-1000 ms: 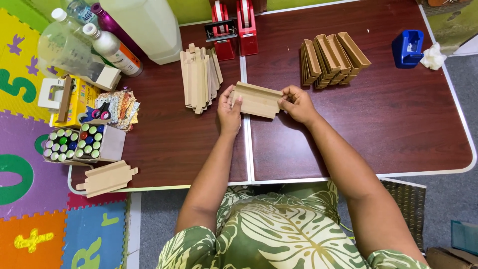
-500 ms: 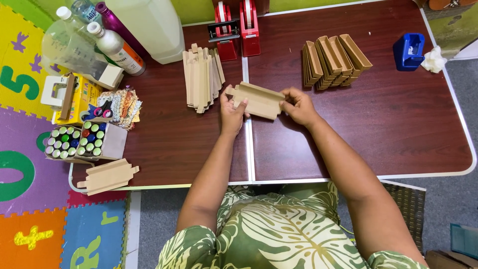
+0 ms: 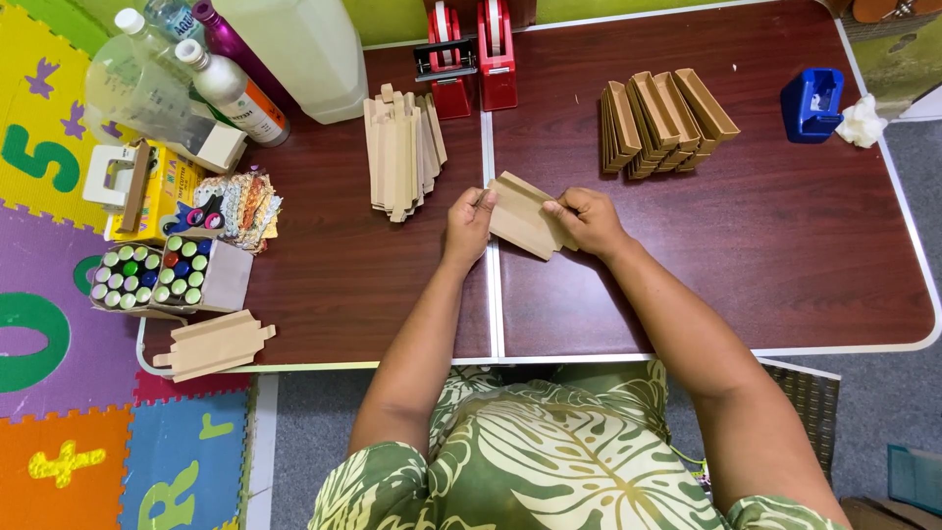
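I hold a flat tan cardboard piece (image 3: 520, 216) over the middle of the dark brown table (image 3: 805, 255). My left hand (image 3: 468, 224) grips its left end and my right hand (image 3: 587, 218) pinches its right end. The piece tilts, with creased flaps along its length. A stack of flat cardboard blanks (image 3: 400, 152) lies just beyond my left hand. A row of folded cardboard trays (image 3: 665, 120) stands beyond my right hand.
Two red tape dispensers (image 3: 471, 49) stand at the back. Bottles and a white jug (image 3: 285, 54) crowd the back left. A box of coloured-cap tubes (image 3: 157, 277), a cardboard piece (image 3: 211, 345) at the front left edge, a blue object (image 3: 812, 103) and crumpled tissue (image 3: 862, 120) lie around.
The cardboard piece has turned in my hands and now tilts down to the right. Both hands have shifted slightly along its ends.
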